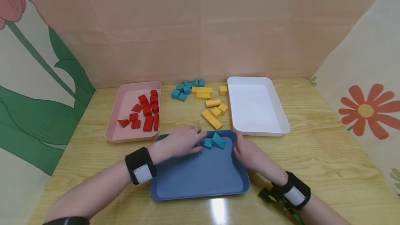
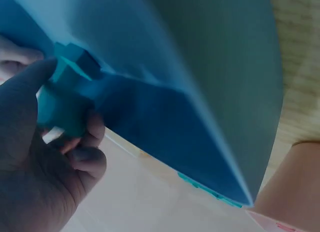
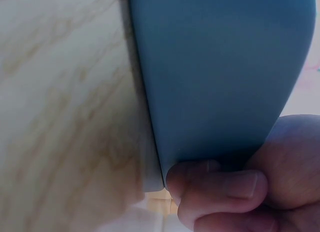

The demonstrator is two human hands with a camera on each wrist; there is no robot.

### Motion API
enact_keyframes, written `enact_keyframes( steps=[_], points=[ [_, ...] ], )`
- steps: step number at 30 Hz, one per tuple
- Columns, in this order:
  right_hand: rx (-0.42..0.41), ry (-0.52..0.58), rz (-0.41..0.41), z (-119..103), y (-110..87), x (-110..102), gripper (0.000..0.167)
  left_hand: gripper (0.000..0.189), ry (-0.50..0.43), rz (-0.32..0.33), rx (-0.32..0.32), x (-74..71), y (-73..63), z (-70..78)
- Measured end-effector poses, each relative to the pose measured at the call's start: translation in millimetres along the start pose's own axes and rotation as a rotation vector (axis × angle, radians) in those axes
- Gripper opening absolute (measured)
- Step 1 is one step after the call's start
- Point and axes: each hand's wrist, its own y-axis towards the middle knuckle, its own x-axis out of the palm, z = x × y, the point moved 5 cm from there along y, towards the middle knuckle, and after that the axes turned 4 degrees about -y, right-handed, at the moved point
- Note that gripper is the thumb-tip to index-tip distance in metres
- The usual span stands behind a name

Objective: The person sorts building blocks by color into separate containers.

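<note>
The blue tray [image 1: 200, 178] lies on the table in front of me, with a few teal blocks by its far wall. Among them are a wedge-shaped teal block [image 1: 219, 141] and a small teal cube [image 1: 207, 143]. Reaching over the tray's far left part, my left hand [image 1: 180, 142] pinches a teal block [image 2: 64, 109] between thumb and fingers; in the head view the hand mostly hides it. At the tray's far right corner, my right hand [image 1: 249, 151] grips the rim, its curled fingers [image 3: 225, 189] against the outer wall in the right wrist view.
A pink tray [image 1: 125, 94] of red blocks stands at the left, a white tray [image 1: 259, 107] at the right. Between them lie teal blocks [image 1: 176, 94] and yellow blocks [image 1: 211, 119], close beyond the blue tray. A pinkish backdrop [image 1: 200, 27] rises behind.
</note>
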Motion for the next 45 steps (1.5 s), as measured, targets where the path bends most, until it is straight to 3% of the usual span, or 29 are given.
enact_keyframes(
  steps=[6,10,15,20,26,33,45],
  points=[
    [0.001,-0.008,0.006,0,1.0,-2,0.053,0.067,0.02,0.098,-0.02,-3.3,-1.2,-6.0],
    [0.014,-0.004,-0.005,0,1.5,-2,0.053,0.078,0.037,0.096,-0.076,-5.1,-0.5,-11.7],
    [0.035,0.008,-0.025,1,1.8,-2,0.053,0.078,0.042,0.1,-0.125,-7.5,0.4,-24.2],
    [0.044,0.013,-0.036,0,2.6,-1,0.053,0.076,0.016,0.107,-0.21,-12.7,4.7,-49.0],
    [0.036,0.003,-0.024,1,3.3,-2,0.053,0.075,-0.01,0.085,-0.365,-20.7,11.3,-89.6],
    [0.048,0.015,-0.036,0,3.7,-1,0.052,0.073,-0.037,0.029,-0.52,-28.8,18.1,-129.1],
    [0.068,0.049,-0.048,1,-1.6,1,0.052,0.07,-0.079,-0.009,-0.588,-22.5,32.7,-160.7]
  ],
)
